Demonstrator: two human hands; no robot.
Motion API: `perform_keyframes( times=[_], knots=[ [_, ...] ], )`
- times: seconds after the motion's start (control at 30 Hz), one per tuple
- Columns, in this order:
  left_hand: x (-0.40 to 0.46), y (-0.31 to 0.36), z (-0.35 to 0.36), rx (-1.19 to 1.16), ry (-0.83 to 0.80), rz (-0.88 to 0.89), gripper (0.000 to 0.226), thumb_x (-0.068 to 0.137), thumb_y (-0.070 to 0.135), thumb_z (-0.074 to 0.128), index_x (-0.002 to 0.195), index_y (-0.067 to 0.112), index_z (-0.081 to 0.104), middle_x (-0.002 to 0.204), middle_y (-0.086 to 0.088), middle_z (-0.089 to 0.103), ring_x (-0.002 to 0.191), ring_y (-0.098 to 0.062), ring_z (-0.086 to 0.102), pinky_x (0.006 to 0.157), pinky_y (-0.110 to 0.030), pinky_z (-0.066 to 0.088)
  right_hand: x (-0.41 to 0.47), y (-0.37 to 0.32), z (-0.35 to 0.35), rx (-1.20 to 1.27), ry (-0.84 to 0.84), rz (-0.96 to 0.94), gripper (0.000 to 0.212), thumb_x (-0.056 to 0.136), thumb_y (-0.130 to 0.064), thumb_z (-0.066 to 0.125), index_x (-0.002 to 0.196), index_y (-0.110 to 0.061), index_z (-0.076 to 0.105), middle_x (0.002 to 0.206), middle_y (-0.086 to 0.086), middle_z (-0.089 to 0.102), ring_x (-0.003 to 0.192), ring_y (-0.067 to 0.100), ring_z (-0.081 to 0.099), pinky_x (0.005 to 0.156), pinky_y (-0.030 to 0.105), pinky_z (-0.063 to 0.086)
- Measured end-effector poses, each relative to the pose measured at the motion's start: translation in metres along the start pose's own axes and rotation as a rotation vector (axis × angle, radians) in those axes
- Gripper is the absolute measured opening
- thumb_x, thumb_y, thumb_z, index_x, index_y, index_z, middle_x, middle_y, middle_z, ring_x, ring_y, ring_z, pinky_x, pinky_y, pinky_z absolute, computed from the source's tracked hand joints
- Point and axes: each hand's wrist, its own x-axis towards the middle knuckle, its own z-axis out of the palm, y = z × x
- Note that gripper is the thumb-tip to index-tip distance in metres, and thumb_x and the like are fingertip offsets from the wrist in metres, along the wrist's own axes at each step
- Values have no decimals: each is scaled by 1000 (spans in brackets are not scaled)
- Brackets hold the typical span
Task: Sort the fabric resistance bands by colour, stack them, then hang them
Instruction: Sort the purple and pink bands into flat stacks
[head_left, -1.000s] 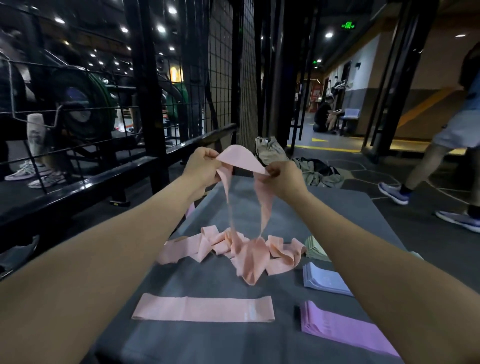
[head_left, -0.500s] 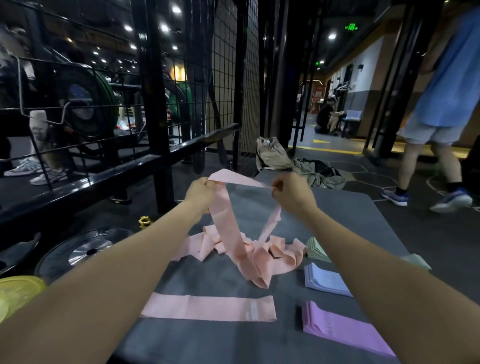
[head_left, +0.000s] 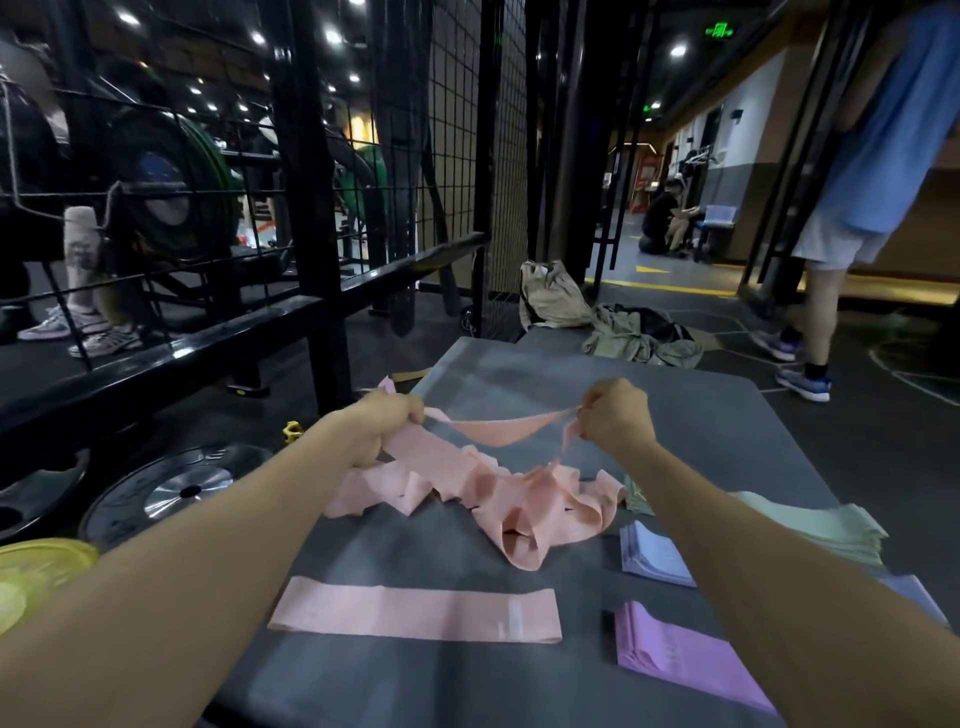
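Both hands work above the centre of the frame, over a grey table (head_left: 649, 415). The left hand (head_left: 387, 415) has its fingers curled round one end of a pink resistance band (head_left: 493, 431), and the right hand (head_left: 615, 415) pinches the other end, so the band hangs stretched and slightly sagging between them. Below it lies a tangled heap of pink bands (head_left: 519, 499), and a strand from the right hand trails down into that heap, so the held band may not be quite free.

Toward the lower middle of the frame one flat pink band (head_left: 415, 608) lies smoothed out on the table, apparently the start of the pink stack. At the lower right sit finished stacks: a purple stack (head_left: 685, 660), a pale blue stack (head_left: 654, 556) and a light green stack (head_left: 821, 525), the last two partly hidden by the right forearm.

The step in hand looks like the sorting and stacking of the pink bands, with the other colours already done. The next move probably calls for freeing the held band from the heap, pulling it flat and untwisted, then laying it squarely on the flat pink one. Hanging has not begun.
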Motion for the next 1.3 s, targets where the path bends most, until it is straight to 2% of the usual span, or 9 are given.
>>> perform_keyframes(
  times=[0.2, 0.27, 0.43, 0.6, 0.8, 0.9, 1.0, 1.2, 1.3],
  knots=[
    [-7, 9, -3, -405, -100, 2, 19, 80, -10, 39, 79, 3, 53, 77, -13, 57, 70, -23, 53, 62, -32, 51, 9, -5, -10, 249, 42, 181, 13, 82, 0, 60, 84, 7, 71, 61, 9, 62, 73, 24, 63, 79, 36, 57],
    [-2, 10, 2, -384, -36, 51, 25, 84, -16, 38, 94, -1, 55, 88, -15, 55, 73, -22, 55, 59, -31, 52, 11, -6, -11, 239, 59, 183, 14, 80, -1, 61, 84, 6, 72, 68, 15, 65, 76, 24, 64, 80, 38, 57],
    [11, -6, 8, 314, 391, 247, 31, 83, 0, 57, 113, 3, 50, 108, -15, 56, 90, -27, 52, 78, -33, 44, 14, -3, -1, 135, 55, 189, 5, 78, 1, 62, 78, 0, 67, 63, 12, 55, 72, 21, 56, 71, 35, 52],
    [13, -18, 5, 669, 596, 290, 26, 89, 3, 46, 114, 6, 53, 120, -19, 47, 101, -38, 53, 82, -41, 42, 21, 9, -2, 297, 188, 278, 16, 85, 1, 58, 93, 14, 63, 95, 26, 64, 89, 34, 64, 69, 40, 51],
    [30, -13, 8, -3, 253, 72, 16, 95, 5, 47, 103, 1, 60, 94, -18, 63, 61, -23, 61, 44, -26, 51, 30, 5, 6, 379, 111, 296, 14, 83, -5, 65, 76, 7, 63, 75, 15, 62, 73, 25, 60, 67, 30, 51],
    [31, -14, 11, -198, 185, 41, 24, 94, -1, 47, 117, -6, 54, 78, -9, 59, 61, -17, 59, 48, -21, 53, 33, 6, 11, 414, 91, 341, 23, 87, -11, 60, 67, 0, 56, 75, 17, 63, 75, 24, 62, 70, 31, 53],
    [30, -17, 8, -350, 119, 3, 39, 89, -6, 54, 128, -4, 49, 107, -16, 62, 69, -15, 58, 55, -18, 54, 32, 10, 12, 422, 132, 372, 20, 86, -16, 60, 84, 4, 60, 86, 19, 62, 76, 25, 57, 65, 28, 44],
    [23, -25, -4, -211, 85, 16, 45, 73, -4, 74, 115, -7, 58, 114, -13, 65, 92, -18, 62, 79, -24, 50, 19, 25, 13, 465, 119, 250, 21, 80, -15, 62, 76, 5, 65, 70, 12, 49, 68, 21, 46, 61, 29, 36],
    [16, -34, -14, -149, 32, -15, 70, 36, 15, 94, 99, -2, 69, 102, -14, 70, 92, -16, 65, 93, -28, 50, 8, 29, 13, 490, 72, 244, 22, 80, -16, 62, 61, -5, 57, 61, 9, 50, 64, 22, 46, 60, 29, 35]
  ],
)
